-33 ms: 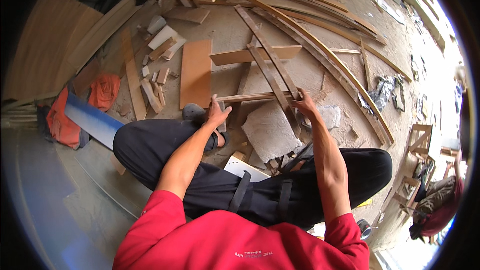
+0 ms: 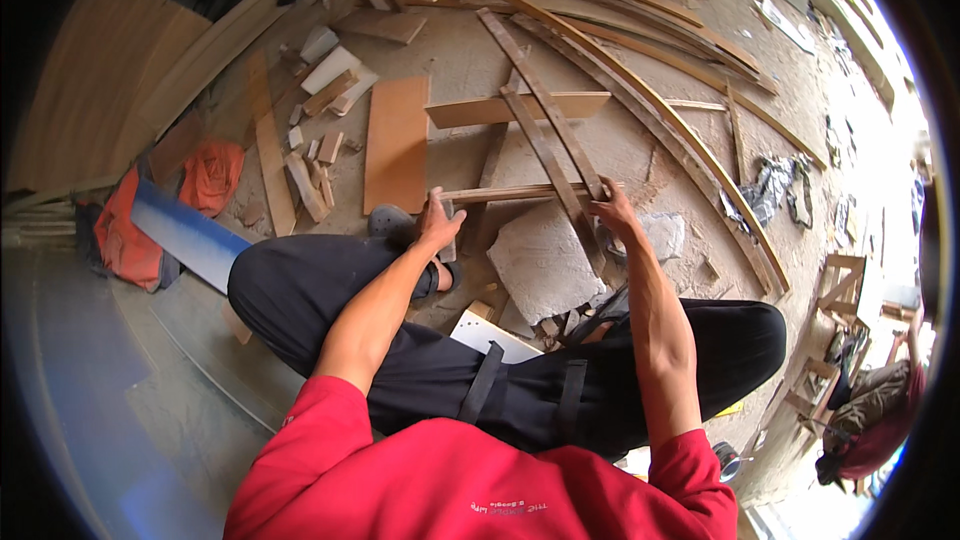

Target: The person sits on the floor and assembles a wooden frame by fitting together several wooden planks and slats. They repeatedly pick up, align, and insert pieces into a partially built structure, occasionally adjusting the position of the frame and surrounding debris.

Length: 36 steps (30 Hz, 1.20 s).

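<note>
A wooden frame of boards and narrow strips stands in front of my knees. Its near plank [image 2: 515, 193] runs crosswise between my hands, and a wider board [image 2: 520, 110] crosses farther off. Two dark strips [image 2: 541, 97] slant over both boards. My left hand [image 2: 438, 224] is closed around the left end of the near plank, its thumb on the near side. My right hand [image 2: 616, 214] grips the frame's right end, where a dark strip meets the plank. My palms hide the plank ends. Beneath the frame lies a pale broken slab [image 2: 548, 262].
A flat brown board [image 2: 396, 145] and wood offcuts [image 2: 322, 175] lie left of the frame. Long curved-looking planks [image 2: 655, 100] stretch along the right. An orange bag [image 2: 133, 240] and a blue-white panel [image 2: 190, 230] sit by my left knee. Another person [image 2: 880, 405] is at far right.
</note>
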### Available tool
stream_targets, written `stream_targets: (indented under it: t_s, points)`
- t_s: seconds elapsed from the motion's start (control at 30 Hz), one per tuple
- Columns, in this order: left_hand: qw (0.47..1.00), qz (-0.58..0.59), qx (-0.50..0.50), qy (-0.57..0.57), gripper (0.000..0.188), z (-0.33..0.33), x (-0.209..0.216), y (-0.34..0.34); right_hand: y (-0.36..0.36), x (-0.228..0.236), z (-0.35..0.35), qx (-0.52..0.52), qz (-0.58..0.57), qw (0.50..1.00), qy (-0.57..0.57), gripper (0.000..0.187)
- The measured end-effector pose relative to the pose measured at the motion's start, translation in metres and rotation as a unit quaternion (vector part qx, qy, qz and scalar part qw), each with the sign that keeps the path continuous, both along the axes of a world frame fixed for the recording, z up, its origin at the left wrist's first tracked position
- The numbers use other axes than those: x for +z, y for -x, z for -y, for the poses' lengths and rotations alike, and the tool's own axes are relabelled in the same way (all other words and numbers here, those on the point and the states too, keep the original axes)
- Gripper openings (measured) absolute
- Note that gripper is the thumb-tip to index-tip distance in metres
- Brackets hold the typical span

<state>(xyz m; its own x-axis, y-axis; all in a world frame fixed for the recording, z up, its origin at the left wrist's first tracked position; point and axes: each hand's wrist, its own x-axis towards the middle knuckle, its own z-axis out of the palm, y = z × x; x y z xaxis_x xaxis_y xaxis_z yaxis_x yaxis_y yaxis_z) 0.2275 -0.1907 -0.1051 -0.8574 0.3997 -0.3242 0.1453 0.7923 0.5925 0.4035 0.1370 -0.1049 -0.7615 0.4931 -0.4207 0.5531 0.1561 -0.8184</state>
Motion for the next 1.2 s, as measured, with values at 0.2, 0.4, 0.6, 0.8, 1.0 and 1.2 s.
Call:
stream_targets:
  t_s: [0.2,0.4,0.6,0.8,1.0,1.2]
  points:
    - [0.999,-0.019,0.029,-0.021,0.067,0.002,-0.009,0.022,-0.002,-0.008,0.026,-0.054,-0.027,0.998,0.022,0.059]
    - [0.997,-0.048,0.016,-0.053,0.063,0.000,-0.017,0.042,-0.004,-0.012,0.038,-0.078,-0.030,0.996,-0.026,0.057]
    - [0.997,-0.024,0.055,-0.041,0.059,-0.005,-0.022,0.041,-0.003,-0.008,0.044,-0.091,-0.024,0.990,-0.109,0.058]
    - [0.995,-0.050,0.068,-0.059,0.054,-0.005,-0.023,0.039,0.001,0.006,0.051,-0.097,0.013,0.990,-0.097,0.058]
    - [0.995,-0.038,0.071,-0.065,0.053,-0.012,-0.007,0.031,0.001,0.000,0.052,-0.105,0.027,0.983,-0.149,0.060]
    - [0.994,-0.046,0.066,-0.067,0.055,-0.006,-0.022,0.038,0.004,0.001,0.052,-0.093,0.015,0.978,-0.187,0.059]
